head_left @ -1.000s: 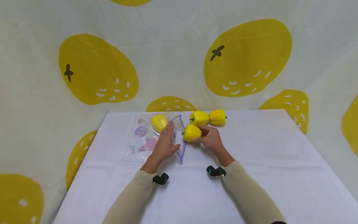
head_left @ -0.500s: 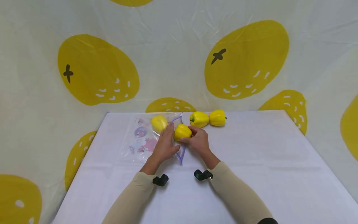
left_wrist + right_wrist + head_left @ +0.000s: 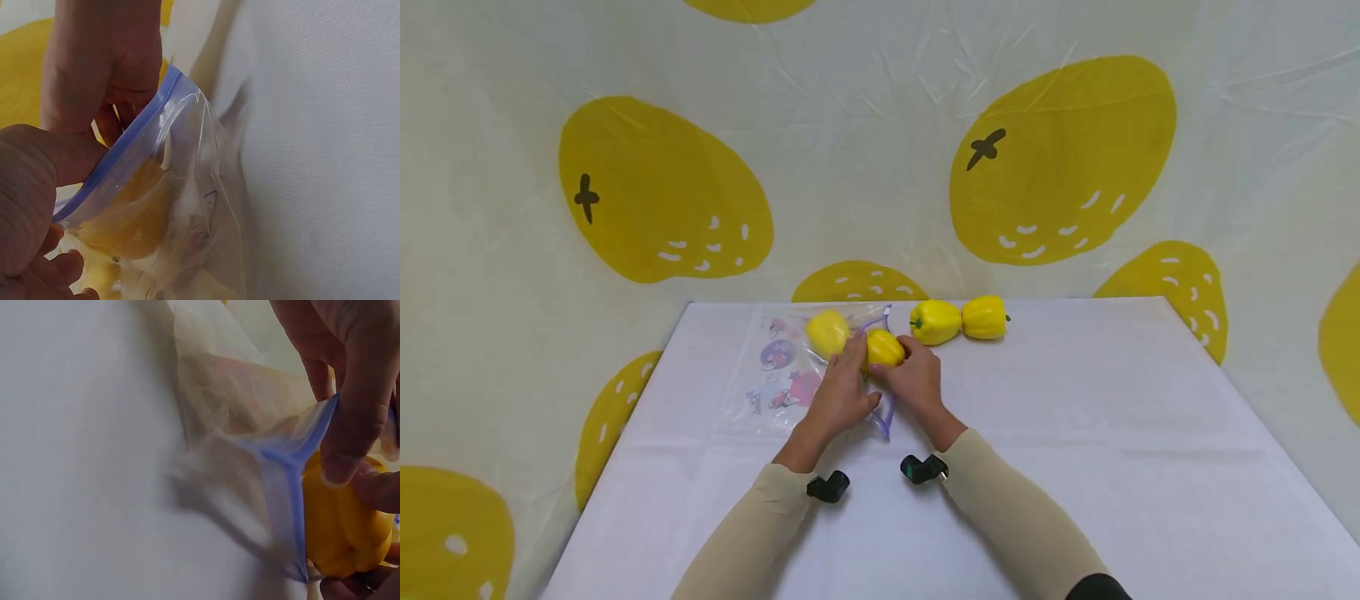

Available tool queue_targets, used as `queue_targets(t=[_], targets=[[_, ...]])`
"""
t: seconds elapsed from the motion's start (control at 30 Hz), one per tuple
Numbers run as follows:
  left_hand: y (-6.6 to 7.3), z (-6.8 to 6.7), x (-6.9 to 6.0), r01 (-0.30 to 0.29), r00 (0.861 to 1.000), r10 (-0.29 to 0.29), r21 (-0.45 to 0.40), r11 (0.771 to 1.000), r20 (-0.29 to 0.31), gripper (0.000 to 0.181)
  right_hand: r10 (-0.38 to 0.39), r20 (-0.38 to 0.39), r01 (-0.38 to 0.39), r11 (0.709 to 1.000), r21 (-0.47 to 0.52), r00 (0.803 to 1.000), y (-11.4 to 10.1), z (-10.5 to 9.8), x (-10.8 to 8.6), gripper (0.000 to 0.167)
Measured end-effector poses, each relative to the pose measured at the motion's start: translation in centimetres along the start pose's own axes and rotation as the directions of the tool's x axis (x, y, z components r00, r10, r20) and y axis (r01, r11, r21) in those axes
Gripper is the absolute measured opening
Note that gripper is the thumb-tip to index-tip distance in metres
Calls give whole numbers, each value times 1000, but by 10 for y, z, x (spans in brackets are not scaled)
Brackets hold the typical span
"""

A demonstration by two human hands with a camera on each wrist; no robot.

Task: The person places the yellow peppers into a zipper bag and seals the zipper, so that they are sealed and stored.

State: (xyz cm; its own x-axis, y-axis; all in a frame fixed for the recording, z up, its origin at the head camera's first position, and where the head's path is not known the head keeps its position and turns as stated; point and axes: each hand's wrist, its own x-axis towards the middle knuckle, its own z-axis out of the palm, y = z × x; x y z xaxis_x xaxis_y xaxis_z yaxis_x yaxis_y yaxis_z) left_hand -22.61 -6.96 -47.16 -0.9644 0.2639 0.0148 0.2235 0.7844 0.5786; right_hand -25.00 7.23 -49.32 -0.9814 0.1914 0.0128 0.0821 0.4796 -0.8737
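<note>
In the head view a clear zip bag [image 3: 775, 392] with a purple-edged mouth and printed pictures lies on the table. One yellow bell pepper [image 3: 827, 332] is inside it. My left hand [image 3: 838, 396] holds the bag's mouth, its thumb hooked at the purple rim [image 3: 119, 159]. Another yellow bell pepper [image 3: 883, 348] is gripped by my right hand [image 3: 917, 379] at that mouth, partly past the rim. The right wrist view shows this pepper [image 3: 347, 519] between the right thumb and fingers, with the left thumb close against it.
Two more yellow bell peppers lie end to end at the table's back edge, a left one [image 3: 936, 322] and a right one [image 3: 985, 317]. A white cloth [image 3: 1112, 467] covers the table. Behind it hangs a sheet printed with large yellow fruit [image 3: 1063, 167].
My right hand has moved left, carrying the bell pepper from beside the bag into its mouth. The left hand stays at the rim, and the two back peppers have not moved.
</note>
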Motion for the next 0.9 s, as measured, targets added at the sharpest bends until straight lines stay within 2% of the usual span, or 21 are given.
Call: queue_targets(t=[0.2, 0.5, 0.73, 0.9], targets=[[0, 0, 0, 13, 1000, -13, -10, 1000, 5, 103, -16, -34, 15, 999, -43, 999, -5, 6, 2, 66], [-3, 2, 1, -1, 1000, 1, -16, 1000, 13, 105, 27, -8, -27, 999, 35, 1000, -5, 5, -4, 62], [-5, -1, -2, -41, 999, 41, -6, 999, 12, 105, -48, 33, 48, 999, 1, 998, -1, 5, 0, 59], [-7, -7, -4, -49, 999, 49, 5, 999, 10, 103, -110, 90, 119, 988, -96, 990, -2, 6, 5, 65]])
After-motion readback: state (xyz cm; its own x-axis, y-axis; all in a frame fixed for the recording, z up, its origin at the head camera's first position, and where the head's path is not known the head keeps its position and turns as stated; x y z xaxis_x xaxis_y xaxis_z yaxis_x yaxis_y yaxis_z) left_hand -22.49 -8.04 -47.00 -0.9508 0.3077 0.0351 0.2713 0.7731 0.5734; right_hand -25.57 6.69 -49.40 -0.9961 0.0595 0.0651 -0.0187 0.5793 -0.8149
